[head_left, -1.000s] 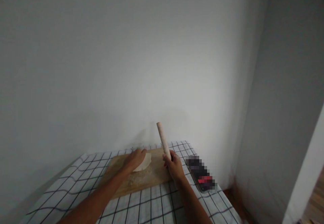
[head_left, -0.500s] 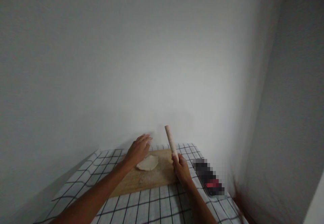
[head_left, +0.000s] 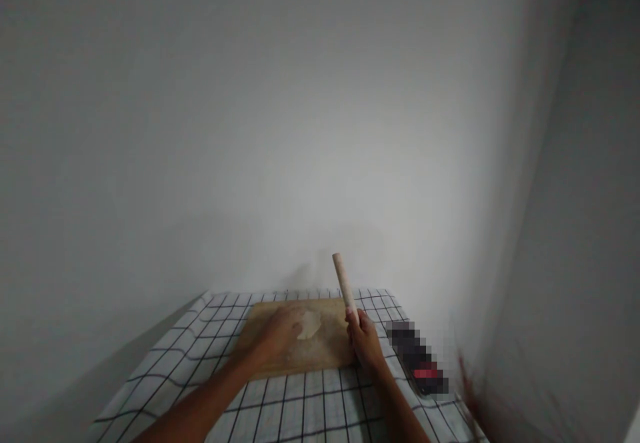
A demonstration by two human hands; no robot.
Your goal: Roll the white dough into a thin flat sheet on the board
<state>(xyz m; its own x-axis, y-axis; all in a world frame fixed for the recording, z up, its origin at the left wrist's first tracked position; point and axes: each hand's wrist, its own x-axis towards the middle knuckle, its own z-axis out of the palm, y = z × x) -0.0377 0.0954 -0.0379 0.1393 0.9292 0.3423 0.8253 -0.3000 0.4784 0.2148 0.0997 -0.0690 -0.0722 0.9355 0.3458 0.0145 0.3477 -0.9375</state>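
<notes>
A wooden rolling pin (head_left: 344, 281) slants upward from my right hand (head_left: 363, 336), whose fingers are wrapped round its lower end above the right side of the wooden board (head_left: 320, 359). On the board lies a flat, pale piece of dough (head_left: 310, 326). My left hand (head_left: 283, 328) is at the dough's left side and covers part of it. Motion smears its fingers, so whether they grip the dough cannot be made out.
A white cloth with dark checks (head_left: 280, 406) covers the table under the board. To the right lies a dark, pixelated flat object (head_left: 415, 356) with a red patch. A pale wall (head_left: 300, 129) rises directly behind the table.
My left hand has come down from above the board's back edge onto the dough's left side. The right hand still holds the rolling pin up; the view has shifted slightly.
</notes>
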